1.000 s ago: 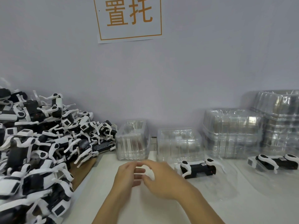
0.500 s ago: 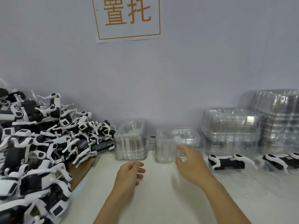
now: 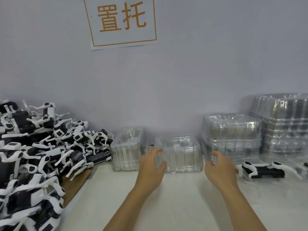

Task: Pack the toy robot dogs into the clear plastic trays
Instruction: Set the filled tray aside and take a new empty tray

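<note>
A stack of clear plastic trays point(image 3: 180, 155) stands at the middle back of the white table point(image 3: 166, 197). My left hand point(image 3: 152, 167) grips the stack's left end, thumb on the front face and fingers over the top. My right hand point(image 3: 220, 169) hovers at the stack's right end with curved fingers; contact is not plain. A big heap of black-and-white toy robot dogs point(image 3: 41, 155) fills the left side. To the right of my right hand, one dog point(image 3: 263, 171) lies in a clear tray.
A second stack of empty trays point(image 3: 129, 150) stands between the heap and the middle stack. Two tall piles of packed trays point(image 3: 231, 135) point(image 3: 286, 124) line the back right. A paper sign point(image 3: 122, 22) hangs on the grey wall.
Both hands moved forward from the table's middle to the ends of the middle tray stack. The packed dog tray slid right.
</note>
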`<move>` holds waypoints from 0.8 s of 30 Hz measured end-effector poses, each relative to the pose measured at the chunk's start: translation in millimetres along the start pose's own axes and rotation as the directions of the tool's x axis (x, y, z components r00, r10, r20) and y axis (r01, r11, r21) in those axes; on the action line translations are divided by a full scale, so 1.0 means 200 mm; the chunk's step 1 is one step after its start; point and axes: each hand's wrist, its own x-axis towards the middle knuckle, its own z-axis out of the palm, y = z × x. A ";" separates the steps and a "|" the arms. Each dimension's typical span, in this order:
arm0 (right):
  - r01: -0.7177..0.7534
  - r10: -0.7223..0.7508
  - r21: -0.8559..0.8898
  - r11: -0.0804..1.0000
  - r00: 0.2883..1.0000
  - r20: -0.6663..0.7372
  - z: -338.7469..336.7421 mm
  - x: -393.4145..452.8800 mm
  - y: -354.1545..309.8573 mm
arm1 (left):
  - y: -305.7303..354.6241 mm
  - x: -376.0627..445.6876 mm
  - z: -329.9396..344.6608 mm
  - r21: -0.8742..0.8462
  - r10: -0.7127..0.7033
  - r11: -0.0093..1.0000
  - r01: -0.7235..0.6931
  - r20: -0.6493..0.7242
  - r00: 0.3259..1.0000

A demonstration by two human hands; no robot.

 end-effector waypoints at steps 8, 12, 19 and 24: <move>0.061 -0.081 0.142 0.988 0.986 0.143 0.06 -0.04 -0.03 | 0.16 0.34 0.11 0.604 0.089 0.752 -0.263 0.303 0.949; 0.037 -0.073 0.149 0.988 0.968 0.241 0.09 -0.05 -0.02 | 0.19 0.43 0.11 0.635 0.070 0.699 -0.329 0.397 0.915; -0.119 0.070 0.248 0.961 0.978 0.197 0.13 -0.05 -0.01 | 0.18 0.51 0.10 0.417 0.036 0.895 -0.161 0.293 0.955; -0.293 0.247 0.393 0.872 0.955 0.164 0.14 -0.04 -0.02 | 0.17 0.50 0.10 0.190 -0.001 0.981 -0.028 0.151 0.989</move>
